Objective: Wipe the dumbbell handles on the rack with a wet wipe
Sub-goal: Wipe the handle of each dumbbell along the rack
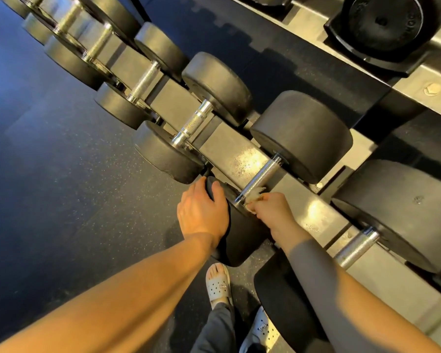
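Hands work close together at the near end of one dumbbell. The right hand is closed in a fist around a crumpled pale wet wipe, which it presses against the near end of the knurled chrome handle, where the bar meets the weight. The left hand lies over the rim of the near head, palm down, fingers loosely following its curve and gripping nothing else. The dumbbell rests across the lower tier of a grey metal rack, its heads overhanging the beam on both sides. More black dumbbells sit in the same row: a smaller one just to the left, others beyond it, and a larger one to the right. An upper tier carries another black weight. Under the rack lies a dark speckled rubber floor, where the person's grey perforated clogs stand just below the hands.
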